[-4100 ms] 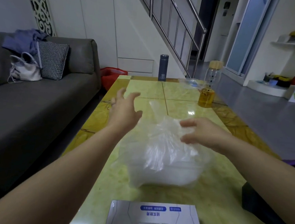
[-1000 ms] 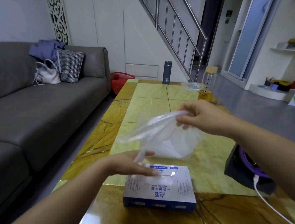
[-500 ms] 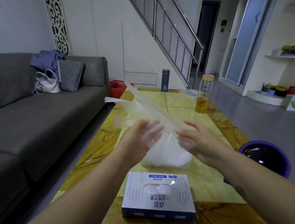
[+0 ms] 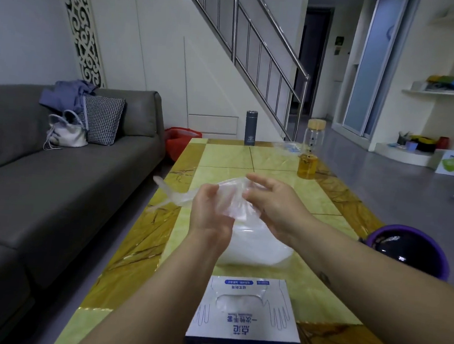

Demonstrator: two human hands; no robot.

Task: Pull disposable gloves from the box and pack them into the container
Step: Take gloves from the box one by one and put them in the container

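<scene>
One clear, crumpled glove [image 4: 179, 198], pinched between left hand [image 4: 208, 214], right hand [image 4: 273, 204]

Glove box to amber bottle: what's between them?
Head view: the white container on the table, left hand and right hand holding a clear glove above it.

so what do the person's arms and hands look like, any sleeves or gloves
The left forearm and right forearm are bare: no sleeves, watch or bracelet. The left hand and right hand wear no gloves or visible rings. A small dark mark sits on the right forearm.
</scene>
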